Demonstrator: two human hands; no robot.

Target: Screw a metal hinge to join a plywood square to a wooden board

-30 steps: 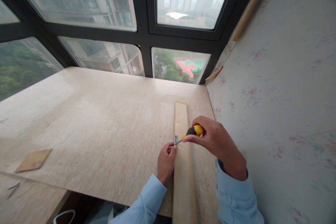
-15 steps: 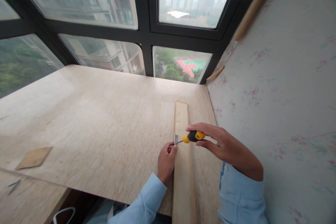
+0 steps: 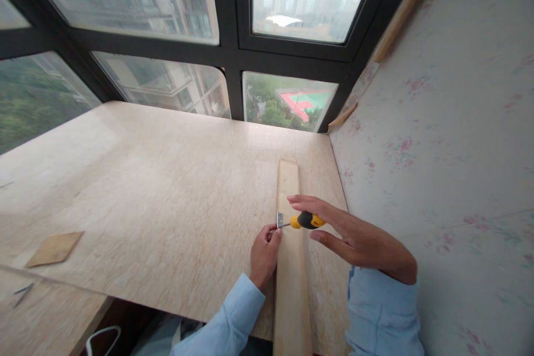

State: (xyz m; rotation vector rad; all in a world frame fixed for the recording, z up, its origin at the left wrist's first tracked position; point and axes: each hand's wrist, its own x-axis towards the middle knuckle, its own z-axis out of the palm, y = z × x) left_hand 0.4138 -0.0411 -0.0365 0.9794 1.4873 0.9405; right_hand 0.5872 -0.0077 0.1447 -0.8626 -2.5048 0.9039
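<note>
A small silver metal hinge (image 3: 280, 219) sits at the left edge of a long pale wooden board (image 3: 292, 278). My left hand (image 3: 266, 253) is closed in a pinch at the hinge's lower end, against the board. A yellow and black screwdriver (image 3: 307, 220) lies across the board, its shaft pointing left with the tip at the hinge. My right hand (image 3: 350, 231) is around its handle, with the butt end towards the palm. Its fingers are stretched out above the handle and the thumb is apart below. Any screw at the tip is too small to make out.
The board lies on a beige stone-patterned surface (image 3: 167, 189). A thin brown square piece (image 3: 55, 249) lies to the left, with small dark metal pieces (image 3: 23, 292) nearer me. Floral wallpapered wall (image 3: 459, 178) stands on the right; dark-framed windows (image 3: 287, 53) are behind.
My right hand has turned the screwdriver and its fingers have loosened from a curled grip to stretched out. The screwdriver now lies more level. My left hand stays at the hinge.
</note>
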